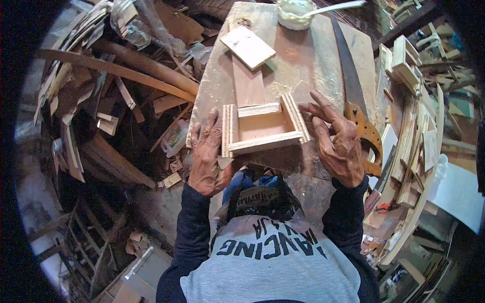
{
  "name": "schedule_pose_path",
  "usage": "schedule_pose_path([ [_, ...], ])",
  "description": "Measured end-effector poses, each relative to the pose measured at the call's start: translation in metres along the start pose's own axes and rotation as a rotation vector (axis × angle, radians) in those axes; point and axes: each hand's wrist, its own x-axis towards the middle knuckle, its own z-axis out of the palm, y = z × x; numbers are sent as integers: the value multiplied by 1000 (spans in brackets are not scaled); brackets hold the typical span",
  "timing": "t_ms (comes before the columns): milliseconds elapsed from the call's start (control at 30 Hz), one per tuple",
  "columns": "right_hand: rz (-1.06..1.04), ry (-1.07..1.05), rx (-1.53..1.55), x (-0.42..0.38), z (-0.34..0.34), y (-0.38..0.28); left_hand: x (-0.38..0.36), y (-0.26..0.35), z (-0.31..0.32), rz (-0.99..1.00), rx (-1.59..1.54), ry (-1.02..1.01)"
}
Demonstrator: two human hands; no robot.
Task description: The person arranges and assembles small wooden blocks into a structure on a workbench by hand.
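A small open plywood box [268,142] with layered edges sits at the near end of the work board. My left hand [208,159] is against its left side, fingers along the outer wall and thumb partly hidden near the front corner. Just off the right wall is my right hand [337,144], fingers apart and partly bent, with nothing visible in it. Beyond the box a flat wooden strip [248,83] lies on the board, and a pale rectangular wood piece [248,47] rests across its far end.
At the far end of the work board [303,65] stands a tub of pale paste [294,17] with a stick in it. A handsaw [365,132] lies along the right. Another wooden box [405,63] stands farther right. Scrap wood [118,118] crowds the left.
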Motion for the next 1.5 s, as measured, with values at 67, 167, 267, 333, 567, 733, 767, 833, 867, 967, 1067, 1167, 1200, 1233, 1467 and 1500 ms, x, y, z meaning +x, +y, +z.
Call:
schedule_pose_path([
  [67,22,54,50,-5,-3,0,2,7,-6,-59,-23,-20],
  [167,-55,121,-57,-16,-6,2,0,2,-3,-92,5,-74],
  [267,-102,154,-84,-26,-4,8,-16,-18,12,-239,-226,-42],
  [333,-101,146,-65,-32,-1,9,-18,-20,15,-318,-303,-11],
  [567,-126,245,-54,-45,8,13,-8,18,0,-347,-248,7],
  [733,-191,298,-77,-46,20,22,-18,30,8,-308,-141,116],
  [767,-177,287,-80,-46,18,19,-19,26,10,-343,-149,96],
  [833,-188,272,-37,-46,18,21,-21,26,11,-393,-130,83],
  [867,-195,262,-15,-46,18,22,-28,18,14,-436,-180,94],
  [967,-206,248,-28,-47,19,23,-50,-20,29,-523,-355,151],
  [1067,-216,244,-57,-46,21,25,-39,0,22,-357,-203,151],
  [1167,-220,226,-54,-45,21,25,-35,-1,22,-195,5,151],
  [1200,-211,214,-55,-45,20,23,-33,0,22,-150,52,166],
  [1233,-202,202,-57,-45,18,21,-24,12,21,-103,66,203],
  [1467,-216,168,-94,-42,16,19,-29,-1,29,-234,-159,168],
  [1500,-214,170,-97,-43,17,18,-24,9,22,-178,-69,157],
])
